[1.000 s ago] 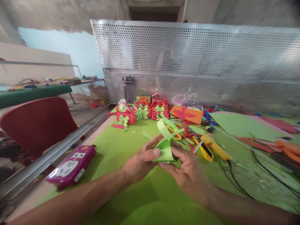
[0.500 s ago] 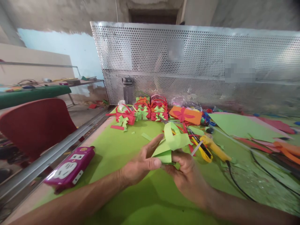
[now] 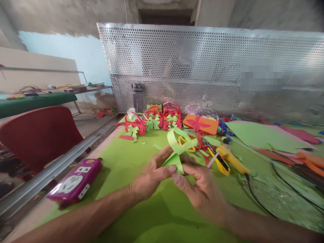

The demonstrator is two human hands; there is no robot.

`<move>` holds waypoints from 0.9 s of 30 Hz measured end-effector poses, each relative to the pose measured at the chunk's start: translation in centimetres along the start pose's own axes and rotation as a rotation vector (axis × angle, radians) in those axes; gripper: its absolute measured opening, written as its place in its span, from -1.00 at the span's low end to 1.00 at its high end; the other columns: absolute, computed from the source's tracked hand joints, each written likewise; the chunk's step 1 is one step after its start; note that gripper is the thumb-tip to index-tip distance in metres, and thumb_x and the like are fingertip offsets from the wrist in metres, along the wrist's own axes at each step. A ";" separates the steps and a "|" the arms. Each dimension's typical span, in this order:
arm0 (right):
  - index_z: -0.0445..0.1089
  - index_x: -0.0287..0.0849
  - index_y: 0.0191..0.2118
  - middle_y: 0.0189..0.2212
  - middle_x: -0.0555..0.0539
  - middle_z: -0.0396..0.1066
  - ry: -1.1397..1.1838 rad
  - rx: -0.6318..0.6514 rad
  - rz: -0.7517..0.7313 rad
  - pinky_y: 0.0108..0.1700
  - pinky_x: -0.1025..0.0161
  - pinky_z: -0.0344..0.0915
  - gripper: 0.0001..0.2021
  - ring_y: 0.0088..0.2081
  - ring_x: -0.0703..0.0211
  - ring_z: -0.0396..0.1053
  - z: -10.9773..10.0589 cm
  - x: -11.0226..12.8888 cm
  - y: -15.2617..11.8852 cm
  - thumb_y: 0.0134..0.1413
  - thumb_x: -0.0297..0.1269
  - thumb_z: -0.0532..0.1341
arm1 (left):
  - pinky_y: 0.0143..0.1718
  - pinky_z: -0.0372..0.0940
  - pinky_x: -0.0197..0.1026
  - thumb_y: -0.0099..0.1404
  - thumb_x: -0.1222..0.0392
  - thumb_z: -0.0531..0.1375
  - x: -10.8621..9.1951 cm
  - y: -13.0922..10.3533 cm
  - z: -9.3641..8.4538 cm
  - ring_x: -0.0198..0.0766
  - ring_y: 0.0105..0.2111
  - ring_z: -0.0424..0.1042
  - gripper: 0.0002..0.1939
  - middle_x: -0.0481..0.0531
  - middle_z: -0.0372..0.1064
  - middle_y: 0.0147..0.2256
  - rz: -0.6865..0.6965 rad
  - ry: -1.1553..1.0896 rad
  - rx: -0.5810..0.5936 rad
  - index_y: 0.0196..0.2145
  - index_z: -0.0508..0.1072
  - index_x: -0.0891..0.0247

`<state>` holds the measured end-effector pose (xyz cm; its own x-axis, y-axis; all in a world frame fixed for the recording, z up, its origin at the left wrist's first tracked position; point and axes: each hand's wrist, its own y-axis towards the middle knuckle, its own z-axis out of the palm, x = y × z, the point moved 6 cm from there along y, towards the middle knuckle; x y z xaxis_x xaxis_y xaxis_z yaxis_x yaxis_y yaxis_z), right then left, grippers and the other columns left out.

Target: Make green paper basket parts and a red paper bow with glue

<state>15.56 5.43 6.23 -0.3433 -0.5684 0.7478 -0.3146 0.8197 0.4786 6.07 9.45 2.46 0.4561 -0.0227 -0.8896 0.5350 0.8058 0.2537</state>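
Note:
A light green paper bag (image 3: 174,162) with a looped strip handle on top is held between both hands above the green tabletop. My left hand (image 3: 154,173) grips its left side, thumb pressed on the front. Around the right side curl the fingers of my right hand (image 3: 199,182), its thumb close to the left thumb. Fingers partly cover the bag's body. Beyond the hands are small red paper bags (image 3: 135,127) with green bows and an orange paper piece (image 3: 201,124) with a red bow.
A yellow glue gun (image 3: 233,158) with a black cord lies at the right, beside yellow-handled scissors (image 3: 220,163). A purple power strip (image 3: 76,180) sits at the left. Green paper sheets (image 3: 263,136) lie at the right. Behind stand a grey bottle (image 3: 138,98) and a perforated metal panel (image 3: 157,50).
The green bag has been turned and tilted in the hands, its handle loop swinging left. My right thumb has come round to the front.

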 end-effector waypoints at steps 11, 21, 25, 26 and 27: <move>0.03 -0.13 -0.60 -0.58 0.08 0.10 -0.035 -0.064 0.126 -0.36 0.25 0.09 -0.67 -0.45 0.23 0.13 -0.9 -0.8 0.1 0.17 -0.21 0.01 | 0.15 -0.10 0.17 0.23 -0.10 0.08 0.8 -0.2 -0.4 0.07 0.21 0.00 -0.47 0.08 0.21 0.14 -0.092 -0.029 0.079 0.12 0.26 0.09; -0.01 -0.13 -0.61 -0.60 0.07 0.07 -0.086 -0.059 0.122 -0.36 0.23 0.09 -0.65 -0.47 0.23 0.11 -1.0 -1.2 0.5 0.16 -0.19 0.00 | 0.15 -0.10 0.19 0.18 0.01 0.17 1.2 -0.3 -1.6 0.11 0.21 -0.02 -0.42 0.07 0.16 0.17 -0.146 0.087 0.052 0.15 0.22 0.09; -0.07 -0.12 -0.62 -0.62 0.09 -0.01 -0.096 -0.070 0.105 -0.40 0.24 0.05 -0.63 -0.51 0.24 0.06 -1.1 -1.2 0.4 0.16 -0.19 0.01 | 0.18 -0.10 0.10 0.13 0.13 0.23 0.6 -0.1 -1.4 0.09 0.20 -0.02 -0.42 0.08 0.18 0.16 -0.092 0.179 0.066 0.12 0.27 0.14; -0.07 -0.12 -0.61 -0.62 0.09 -0.01 -0.094 -0.070 0.098 -0.41 0.25 0.04 -0.63 -0.51 0.24 0.06 -1.1 -1.2 0.4 0.17 -0.19 0.01 | 0.17 -0.07 0.08 0.13 0.14 0.23 0.6 -0.1 -1.2 0.08 0.20 0.01 -0.43 0.07 0.19 0.15 -0.089 0.160 0.075 0.12 0.27 0.14; -0.07 -0.12 -0.61 -0.62 0.09 -0.01 -0.094 -0.071 0.092 -0.41 0.25 0.04 -0.63 -0.51 0.24 0.05 -1.1 -1.1 0.4 0.17 -0.19 0.00 | 0.16 -0.03 0.07 0.13 0.15 0.22 0.5 0.0 -1.1 0.07 0.18 0.03 -0.43 0.04 0.21 0.13 -0.087 0.132 0.088 0.11 0.27 0.13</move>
<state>16.79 6.45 6.06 -0.4505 -0.4917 0.7452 -0.2159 0.8699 0.4435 5.54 10.08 1.56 0.3114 -0.0077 -0.9503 0.6309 0.7495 0.2006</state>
